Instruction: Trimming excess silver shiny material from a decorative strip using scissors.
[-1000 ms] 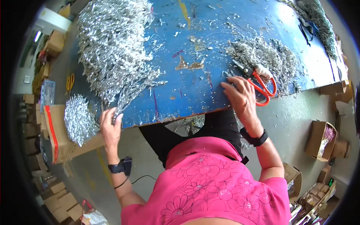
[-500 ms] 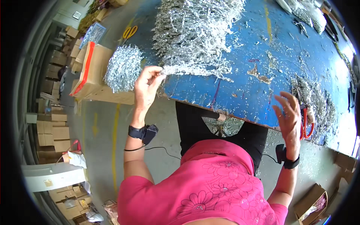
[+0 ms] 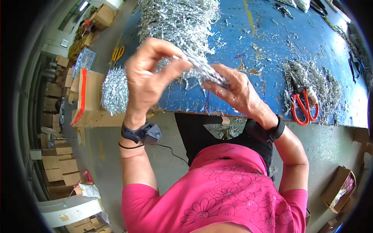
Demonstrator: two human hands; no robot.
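A strand of silver tinsel (image 3: 202, 66) stretches between my two hands above the near edge of the blue table. My left hand (image 3: 149, 73) pinches one end of it between thumb and fingertips. Around the other end my right hand (image 3: 239, 89) is closed, its fingers wrapped over the tinsel. Behind them lies a large pile of silver tinsel (image 3: 175, 27), partly covered by my left hand. Scissors with red handles (image 3: 305, 108) rest to the right, their blades on a heap of silver scraps (image 3: 311, 83).
At the left, a bundle of silver tinsel (image 3: 114, 91) sits by a cardboard box with red tape (image 3: 83, 93). Yellow-handled scissors (image 3: 117, 54) lie beyond it. Small pliers or snips (image 3: 285, 11) lie far right on the scrap-strewn blue table (image 3: 256, 42).
My left hand has lifted the tinsel strand off the table. My right hand, open before and apart from it, has come leftward and closed on the strand's other end. The view has shifted.
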